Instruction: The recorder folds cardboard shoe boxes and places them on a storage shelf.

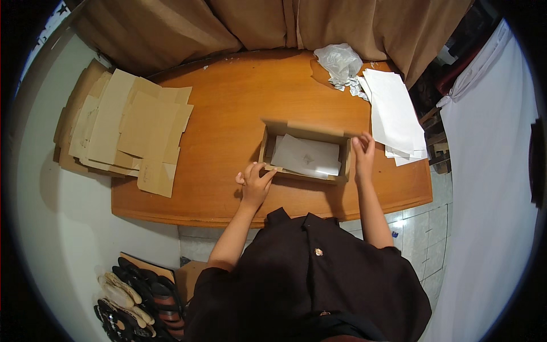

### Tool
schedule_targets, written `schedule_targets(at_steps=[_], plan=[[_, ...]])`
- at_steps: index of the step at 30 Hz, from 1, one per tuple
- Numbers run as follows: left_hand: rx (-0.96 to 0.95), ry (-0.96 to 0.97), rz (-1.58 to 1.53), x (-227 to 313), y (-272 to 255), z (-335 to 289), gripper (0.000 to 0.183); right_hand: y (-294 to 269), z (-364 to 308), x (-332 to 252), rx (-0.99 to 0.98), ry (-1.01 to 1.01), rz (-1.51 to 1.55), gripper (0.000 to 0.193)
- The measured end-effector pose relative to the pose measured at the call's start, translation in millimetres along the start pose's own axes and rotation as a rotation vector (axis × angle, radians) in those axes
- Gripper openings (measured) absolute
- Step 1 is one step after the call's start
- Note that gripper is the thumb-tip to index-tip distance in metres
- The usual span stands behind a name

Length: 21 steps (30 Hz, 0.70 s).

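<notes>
An open brown cardboard box point(307, 178) sits near the front of the wooden table, right of the middle. Inside it lies a whitish, partly shiny flat sheet or packet point(307, 155) with a small grey mark. My left hand point(257, 183) is at the box's near left corner, its fingers bent against the edge. At the far right corner, my right hand point(363, 155) has its fingertips curled on the box's edge. The box's far flap stands up and is smeared by motion. What lies under the sheet is hidden.
Flattened cardboard boxes point(132, 122) are stacked at the table's left end. White paper sheets point(393, 114) lie at the right edge, near a crumpled clear plastic bag point(339, 62) and small scraps. Brown curtains point(256, 25) hang behind the wooden table point(228, 131). Shoes point(139, 296) stand at lower left.
</notes>
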<state>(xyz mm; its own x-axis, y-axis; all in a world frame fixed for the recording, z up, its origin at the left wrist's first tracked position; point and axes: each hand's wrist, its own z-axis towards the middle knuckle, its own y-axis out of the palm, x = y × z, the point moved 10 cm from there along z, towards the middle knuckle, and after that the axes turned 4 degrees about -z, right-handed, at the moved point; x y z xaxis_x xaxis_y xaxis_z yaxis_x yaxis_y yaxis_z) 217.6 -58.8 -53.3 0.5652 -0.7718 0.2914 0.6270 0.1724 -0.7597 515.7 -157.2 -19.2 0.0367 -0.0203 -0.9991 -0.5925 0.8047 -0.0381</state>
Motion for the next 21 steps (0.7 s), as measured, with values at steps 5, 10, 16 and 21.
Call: schedule_targets(at_steps=[5,10,16,21], plan=[[0.096,0.042,0.068,7,-10,2,0.015,-11,-35,20,-0.016,-0.183,-0.204,0.079],[0.072,0.002,0.059,-3,-1,-1,0.016,5,-57,12,-0.098,-0.318,-0.585,0.090],[0.167,0.026,-0.046,-6,-7,-6,0.027,4,-64,19,-0.086,-0.371,-0.638,0.085],[0.271,-0.080,-0.368,-19,-21,6,0.040,6,-68,30,-0.116,-0.356,-0.793,0.075]])
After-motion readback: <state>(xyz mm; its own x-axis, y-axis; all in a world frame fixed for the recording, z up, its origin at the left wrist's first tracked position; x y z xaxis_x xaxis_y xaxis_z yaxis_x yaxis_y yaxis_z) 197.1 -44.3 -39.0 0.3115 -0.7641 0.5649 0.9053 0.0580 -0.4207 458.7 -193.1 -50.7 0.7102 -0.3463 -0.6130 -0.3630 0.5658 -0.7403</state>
